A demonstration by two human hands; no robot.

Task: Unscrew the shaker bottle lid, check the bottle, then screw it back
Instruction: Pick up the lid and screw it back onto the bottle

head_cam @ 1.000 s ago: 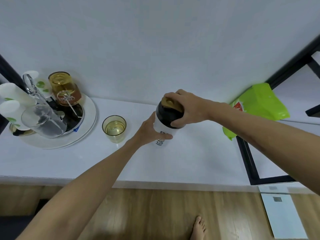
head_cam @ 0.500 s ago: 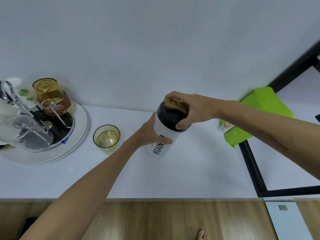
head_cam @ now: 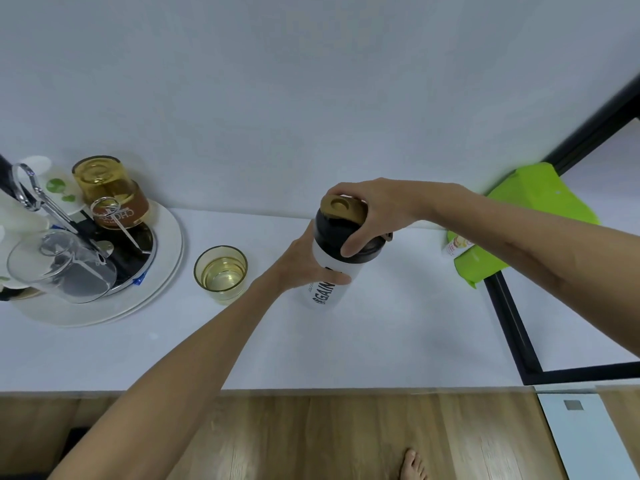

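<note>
A white shaker bottle (head_cam: 329, 289) with black lettering stands upright on the white counter (head_cam: 398, 334), near its middle. Its black lid (head_cam: 332, 237) carries a gold flip cap on top. My left hand (head_cam: 304, 265) wraps around the bottle's body from the left. My right hand (head_cam: 377, 209) comes in from the right and clasps the lid from above, thumb on the near rim and fingers over the far side. The lid sits on the bottle; the seam between them is partly hidden by my thumb.
A small amber glass (head_cam: 221, 273) with pale liquid stands left of the bottle. Farther left a round tray (head_cam: 162, 271) holds upturned glasses and a jar. A green packet (head_cam: 526, 223) leans at the right by a black frame (head_cam: 512, 327). The counter's front edge runs above wood flooring.
The view has shifted, so the bottle and hands sit lower in frame. My right hand has turned slightly on the lid, and more of the gold cap shows. The bottle stays in place.
</note>
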